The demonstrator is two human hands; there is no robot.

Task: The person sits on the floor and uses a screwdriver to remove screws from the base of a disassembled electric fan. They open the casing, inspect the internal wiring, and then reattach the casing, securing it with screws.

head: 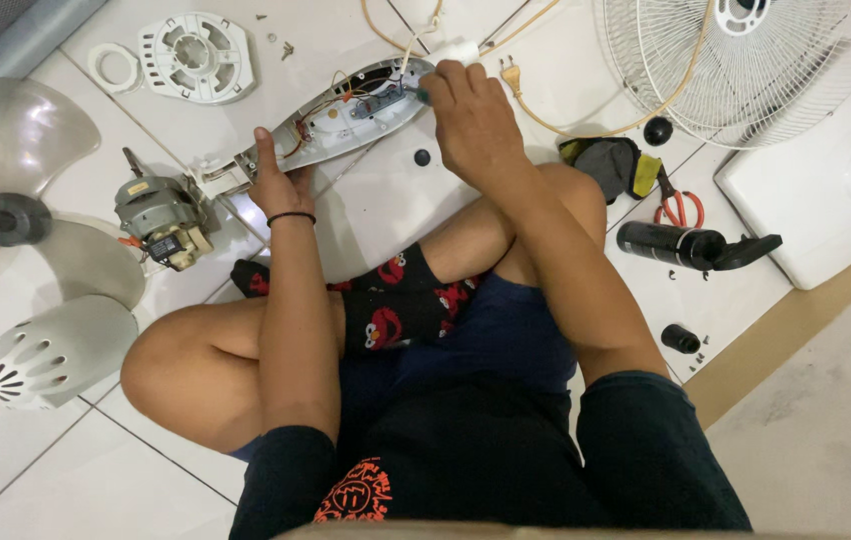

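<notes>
Two hands work the opened white fan housing (pixel 336 125): left hand (pixel 279 185) grips its near edge, right hand (pixel 471 120) clenches a screwdriver (pixel 416 93) over it.

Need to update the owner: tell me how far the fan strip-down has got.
Done: blade, grille, motor and rear cover lie apart on the floor. In hand: left hand steadies the open switch housing; right hand works a tool on its wiring. Left: the housing's wires remain attached.
</notes>
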